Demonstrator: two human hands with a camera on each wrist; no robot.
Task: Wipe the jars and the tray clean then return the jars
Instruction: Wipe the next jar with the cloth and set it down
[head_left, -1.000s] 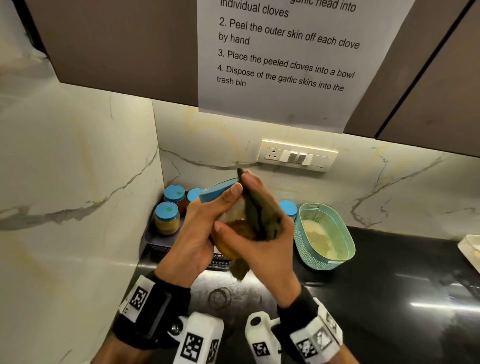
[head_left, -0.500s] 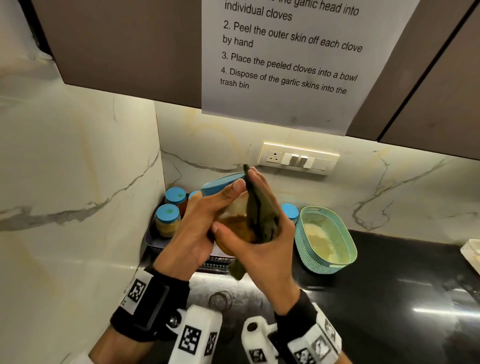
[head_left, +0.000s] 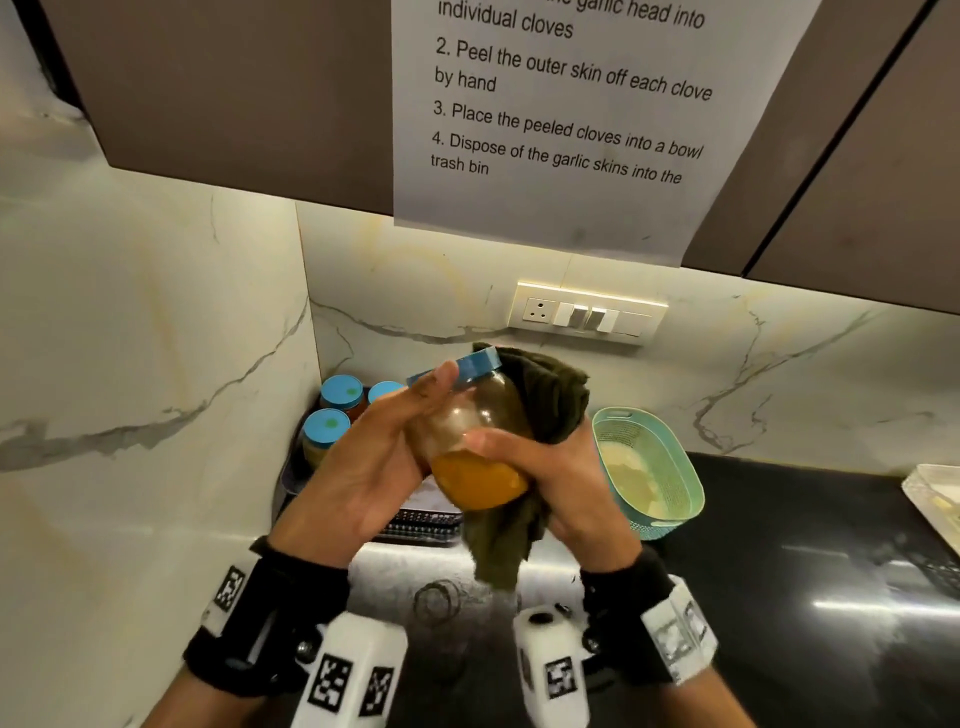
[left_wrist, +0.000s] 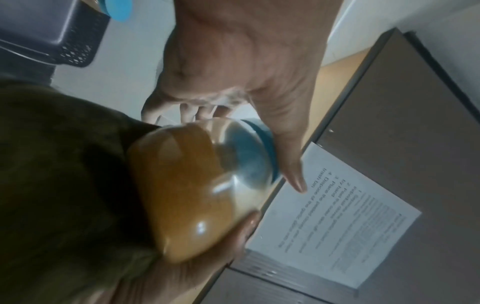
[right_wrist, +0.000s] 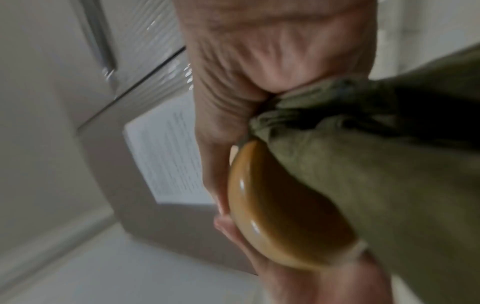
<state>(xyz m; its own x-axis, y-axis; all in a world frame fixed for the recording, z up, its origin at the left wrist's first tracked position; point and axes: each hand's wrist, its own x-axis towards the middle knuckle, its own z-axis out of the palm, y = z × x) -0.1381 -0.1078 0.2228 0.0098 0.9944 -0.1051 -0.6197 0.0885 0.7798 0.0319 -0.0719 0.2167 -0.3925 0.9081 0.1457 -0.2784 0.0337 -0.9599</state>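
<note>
Compared with a second ago, more of the jar (head_left: 470, 447) shows, since the cloth (head_left: 545, 400) has slid from its near face round to the far and right side. It is a clear, rounded glass jar with a blue lid (head_left: 470, 364), held tilted in the air above the near edge of the tray (head_left: 293, 478), about half full of orange-yellow powder lying in its lower end. The left hand (head_left: 374, 462) grips the jar from the left, thumb up on the lid's rim. The right hand (head_left: 561, 467) clasps the dark olive, soft-looking cloth against the jar, thumb laid across the bare glass, and a loose end of cloth hangs below. Behind the hands, a dark tray with perforated sides sits in the corner on the black glossy tabletop (head_left: 779, 571), holding three small blue-lidded jars (head_left: 327, 431); what is in them is unclear. To the right stands a teal oval basket (head_left: 675, 478) with perforated walls and something pale inside. White veined marble covers the walls.
</note>
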